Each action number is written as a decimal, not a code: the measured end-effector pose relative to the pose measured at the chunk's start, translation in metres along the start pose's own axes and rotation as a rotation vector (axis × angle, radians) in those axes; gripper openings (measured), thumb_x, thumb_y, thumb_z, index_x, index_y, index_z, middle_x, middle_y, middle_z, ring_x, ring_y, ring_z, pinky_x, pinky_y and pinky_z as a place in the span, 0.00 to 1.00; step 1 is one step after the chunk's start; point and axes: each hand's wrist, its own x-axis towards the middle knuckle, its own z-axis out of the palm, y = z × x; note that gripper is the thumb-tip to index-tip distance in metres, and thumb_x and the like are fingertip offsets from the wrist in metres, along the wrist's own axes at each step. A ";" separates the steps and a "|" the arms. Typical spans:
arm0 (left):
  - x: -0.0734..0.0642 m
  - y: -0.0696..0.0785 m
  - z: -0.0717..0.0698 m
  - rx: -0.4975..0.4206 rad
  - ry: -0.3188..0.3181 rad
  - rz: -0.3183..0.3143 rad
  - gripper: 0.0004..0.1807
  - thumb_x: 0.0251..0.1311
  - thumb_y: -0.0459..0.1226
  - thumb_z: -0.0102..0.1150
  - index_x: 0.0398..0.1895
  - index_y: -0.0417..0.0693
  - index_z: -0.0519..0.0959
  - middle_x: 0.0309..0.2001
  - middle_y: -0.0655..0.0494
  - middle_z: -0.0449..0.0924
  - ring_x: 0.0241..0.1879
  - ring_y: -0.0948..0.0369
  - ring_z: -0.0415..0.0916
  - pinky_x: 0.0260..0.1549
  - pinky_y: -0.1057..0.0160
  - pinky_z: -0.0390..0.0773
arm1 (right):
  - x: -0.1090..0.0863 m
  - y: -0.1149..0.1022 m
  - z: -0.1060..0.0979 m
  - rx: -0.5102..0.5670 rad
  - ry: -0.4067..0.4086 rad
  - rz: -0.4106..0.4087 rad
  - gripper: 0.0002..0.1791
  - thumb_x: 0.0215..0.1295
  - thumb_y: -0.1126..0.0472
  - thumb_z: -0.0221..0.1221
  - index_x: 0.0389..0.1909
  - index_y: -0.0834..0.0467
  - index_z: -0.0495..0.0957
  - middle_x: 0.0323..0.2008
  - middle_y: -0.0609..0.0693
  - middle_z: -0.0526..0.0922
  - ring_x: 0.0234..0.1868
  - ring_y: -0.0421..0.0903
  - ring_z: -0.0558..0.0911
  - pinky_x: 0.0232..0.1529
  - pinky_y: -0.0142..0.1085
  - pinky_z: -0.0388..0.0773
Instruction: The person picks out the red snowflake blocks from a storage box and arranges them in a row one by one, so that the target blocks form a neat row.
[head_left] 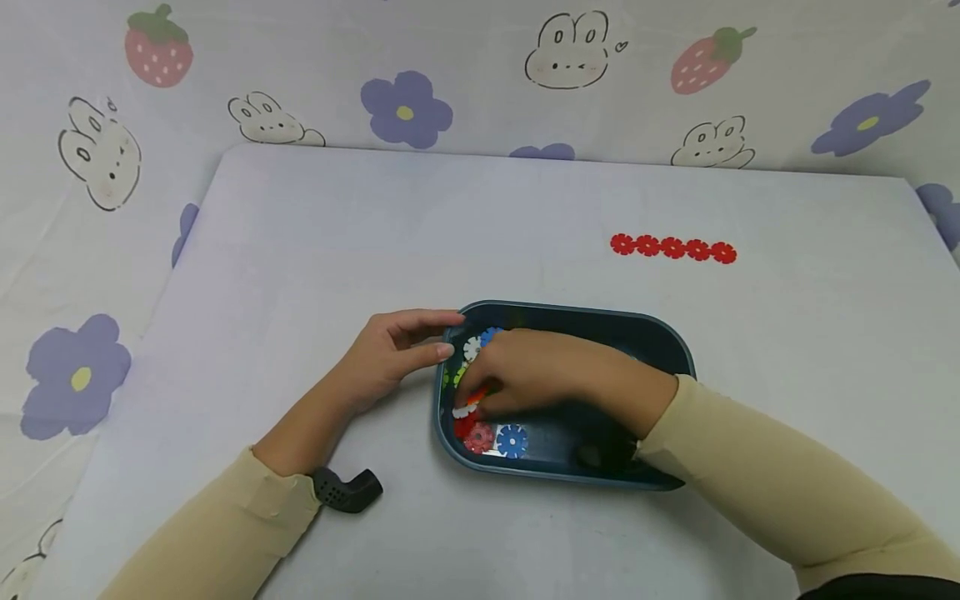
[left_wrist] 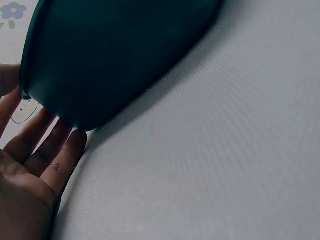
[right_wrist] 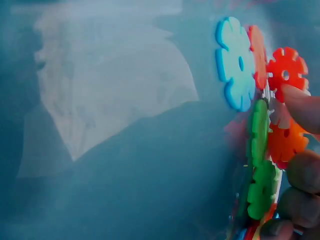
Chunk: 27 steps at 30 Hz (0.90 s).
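A dark blue-green tray point(head_left: 667, 350) stands on the white table, with flower-shaped plastic discs gathered at its left end. My left hand point(head_left: 386, 354) touches the tray's left rim; in the left wrist view its fairly straight fingers point(left_wrist: 62, 160) rest against the outer wall. Inside the tray, my right hand point(head_left: 517, 375) reaches among the discs, and its curled fingers and thumb appear to pinch an orange disc point(right_wrist: 285, 142). A red disc point(right_wrist: 286, 70) lies by the thumb. Nearby are a blue disc point(head_left: 512, 441), green discs point(right_wrist: 262, 190) and a white disc point(head_left: 472, 347).
Behind the tray, toward the right, several red discs point(head_left: 672, 247) lie joined in a straight row. A black device point(head_left: 348, 490) sits at the left wrist. Patterned cloth point(head_left: 480, 75) hangs beyond the table's far edge.
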 end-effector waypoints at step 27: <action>0.000 0.001 0.001 -0.024 -0.004 0.019 0.21 0.63 0.35 0.63 0.59 0.40 0.78 0.61 0.50 0.78 0.59 0.54 0.75 0.54 0.66 0.77 | 0.004 0.004 0.003 -0.018 0.160 -0.029 0.07 0.63 0.51 0.65 0.34 0.50 0.81 0.21 0.39 0.78 0.23 0.36 0.74 0.27 0.30 0.75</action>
